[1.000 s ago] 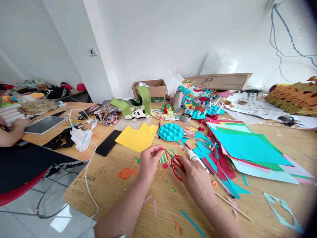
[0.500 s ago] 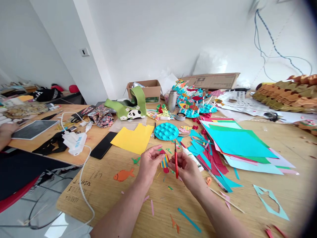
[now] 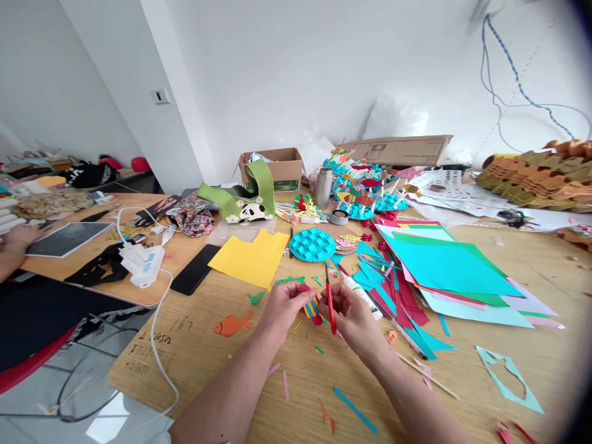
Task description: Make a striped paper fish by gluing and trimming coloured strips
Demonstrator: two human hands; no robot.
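My left hand (image 3: 287,306) pinches a small striped paper cutout (image 3: 311,306), yellow and blue with dark red ends, over the table. Beside it, my right hand (image 3: 354,314) is closed around red-handled scissors (image 3: 330,305), whose blades point away from me. The right fingertips meet the cutout's right edge. My fingers cover part of the cutout. An orange paper fish (image 3: 232,324) lies left of my left hand, and a blue textured disc (image 3: 312,245) sits just beyond both hands.
Yellow paper (image 3: 248,256) and a black phone (image 3: 195,270) lie to the left. Stacked coloured sheets (image 3: 462,271) spread at right, near a glue bottle (image 3: 361,295) and paper scraps. A metal flask (image 3: 324,188) stands behind. Another person's hand (image 3: 18,243) shows far left.
My left fingers have folded in closer over the cutout, covering more of it. The scissors stay in my right hand, tilted slightly differently. The view has shifted a little.
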